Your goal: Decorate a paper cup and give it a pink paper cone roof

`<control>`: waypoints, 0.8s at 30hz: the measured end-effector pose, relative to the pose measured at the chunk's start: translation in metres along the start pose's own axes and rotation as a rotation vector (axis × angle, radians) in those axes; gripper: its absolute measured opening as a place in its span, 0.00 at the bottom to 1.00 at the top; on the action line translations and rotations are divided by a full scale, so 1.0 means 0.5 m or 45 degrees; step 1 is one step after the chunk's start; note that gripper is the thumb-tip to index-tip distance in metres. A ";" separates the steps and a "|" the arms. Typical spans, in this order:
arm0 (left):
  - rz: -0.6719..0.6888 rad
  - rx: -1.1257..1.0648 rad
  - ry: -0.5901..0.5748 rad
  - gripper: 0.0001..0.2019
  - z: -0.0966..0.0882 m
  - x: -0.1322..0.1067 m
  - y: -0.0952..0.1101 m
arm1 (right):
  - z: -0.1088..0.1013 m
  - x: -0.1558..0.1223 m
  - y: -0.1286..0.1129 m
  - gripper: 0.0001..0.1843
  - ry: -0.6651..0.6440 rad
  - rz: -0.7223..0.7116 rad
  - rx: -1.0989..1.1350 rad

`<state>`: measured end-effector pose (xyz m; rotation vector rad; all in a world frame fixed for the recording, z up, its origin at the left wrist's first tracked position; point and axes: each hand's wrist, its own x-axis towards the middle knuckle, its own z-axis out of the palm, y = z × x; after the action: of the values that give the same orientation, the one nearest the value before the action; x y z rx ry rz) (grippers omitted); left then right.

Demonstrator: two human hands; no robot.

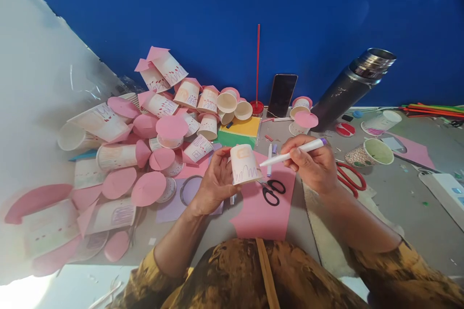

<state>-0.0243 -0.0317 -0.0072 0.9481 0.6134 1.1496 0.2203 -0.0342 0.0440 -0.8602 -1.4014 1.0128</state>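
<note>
My left hand (213,181) is closed round a white paper cup (243,163), held upside down above the table. The cup carries a purple zigzag line and a faint orange drawing. In my right hand (314,164) is a white felt-tip pen (286,155) with a purple end. Its tip points left, at the cup's right side; I cannot tell whether it touches. Beneath the cup lies a sheet of pink paper (253,219) with black-handled scissors (274,192) on it. A purple sheet (170,212) with a roll of tape (188,190) is to the left.
Several decorated paper cups with pink paper tops (119,183) are heaped on the left. A dark flask (344,91) leans at the back right, beside a phone (282,94) propped against the blue wall. Red-handled scissors (351,178) and a patterned cup (369,153) lie to the right.
</note>
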 end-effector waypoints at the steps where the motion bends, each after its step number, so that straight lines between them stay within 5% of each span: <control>1: 0.012 0.020 -0.002 0.39 -0.001 0.001 -0.002 | 0.002 -0.001 -0.001 0.14 0.024 -0.013 -0.016; 8: 0.061 0.101 -0.031 0.38 0.002 0.000 -0.005 | 0.018 -0.011 -0.014 0.11 -0.064 -0.211 -0.250; 16: 0.051 0.201 -0.012 0.37 0.009 0.000 0.000 | 0.017 -0.006 -0.029 0.12 -0.205 -0.213 -0.432; 24: 0.252 0.594 0.016 0.35 0.002 -0.004 -0.009 | 0.022 -0.014 -0.017 0.10 -0.010 -0.201 -0.459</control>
<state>-0.0217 -0.0346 -0.0108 1.4248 0.8330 1.2111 0.2105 -0.0448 0.0497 -0.9875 -1.6598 0.6538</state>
